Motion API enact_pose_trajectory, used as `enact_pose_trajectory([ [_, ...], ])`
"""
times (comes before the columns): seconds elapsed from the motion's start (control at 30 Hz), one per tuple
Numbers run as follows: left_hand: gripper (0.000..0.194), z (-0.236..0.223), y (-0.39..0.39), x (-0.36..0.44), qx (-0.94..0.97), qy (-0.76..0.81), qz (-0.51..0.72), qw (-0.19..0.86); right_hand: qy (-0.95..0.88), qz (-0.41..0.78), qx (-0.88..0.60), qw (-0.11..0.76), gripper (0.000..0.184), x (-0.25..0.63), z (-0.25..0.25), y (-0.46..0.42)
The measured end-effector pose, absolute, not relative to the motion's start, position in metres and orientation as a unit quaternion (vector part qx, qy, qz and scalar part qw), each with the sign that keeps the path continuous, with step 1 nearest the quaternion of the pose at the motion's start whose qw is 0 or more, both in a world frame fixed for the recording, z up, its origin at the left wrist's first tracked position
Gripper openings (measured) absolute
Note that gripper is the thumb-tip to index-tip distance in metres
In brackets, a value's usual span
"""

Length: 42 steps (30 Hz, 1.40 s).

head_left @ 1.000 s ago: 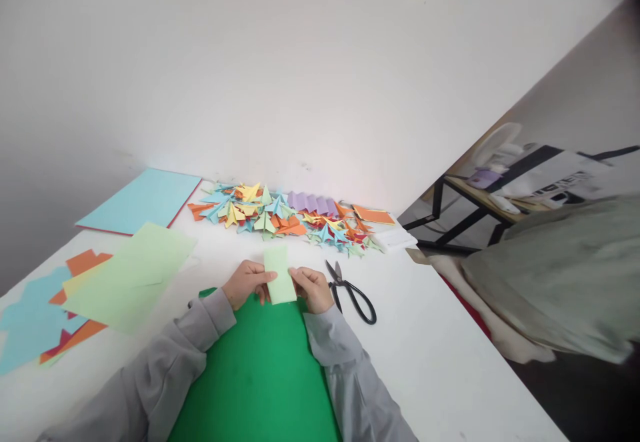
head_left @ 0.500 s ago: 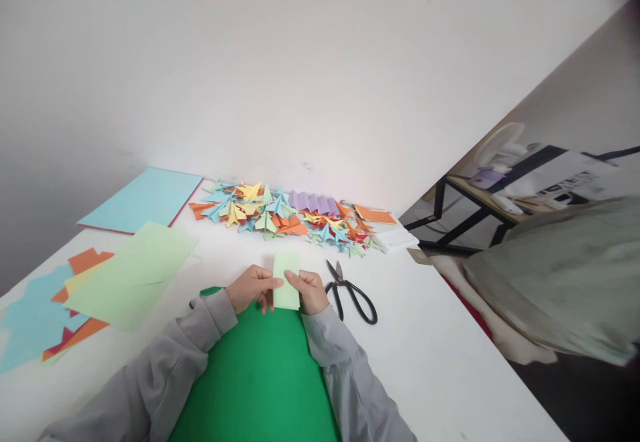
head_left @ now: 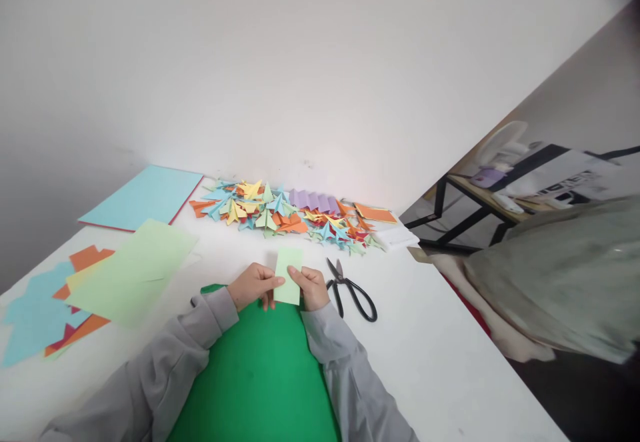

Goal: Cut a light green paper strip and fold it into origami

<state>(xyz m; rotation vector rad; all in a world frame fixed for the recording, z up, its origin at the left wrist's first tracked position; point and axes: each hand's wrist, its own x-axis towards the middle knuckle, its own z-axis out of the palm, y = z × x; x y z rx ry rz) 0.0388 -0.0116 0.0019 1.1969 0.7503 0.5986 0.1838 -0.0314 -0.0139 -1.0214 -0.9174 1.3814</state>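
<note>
Two pinch grips on green slip (head_left: 289, 294), lower centre of frame: clamped between thumb and fingers of left hand (head_left: 250, 287) and right hand (head_left: 313, 290). Liable to crease askew under uneven thumb pressure. Just beside right hand, scissors (head_left: 342, 281) with blades apart: risk of nick from sideways drift. Beyond, mid-frame, paper planes (head_left: 267, 221): crushable by forward reach.

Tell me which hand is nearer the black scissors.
Right. The right hand is just beside the scissors' handles; the left hand is farther off, across the green paper.
</note>
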Motion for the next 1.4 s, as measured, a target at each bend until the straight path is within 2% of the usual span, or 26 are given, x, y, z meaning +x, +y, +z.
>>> enact_pose_trajectory([
  [1.03,0.034,0.003,-0.014,0.043,0.528,0.369,0.276,0.713,-0.394,0.608,-0.426,0.542,0.037,0.178,-0.015,-0.026],
  [1.4,0.033,0.003,-0.013,0.041,0.529,0.366,0.287,0.71,-0.5,0.54,-0.457,0.499,0.044,0.183,-0.008,-0.029],
])
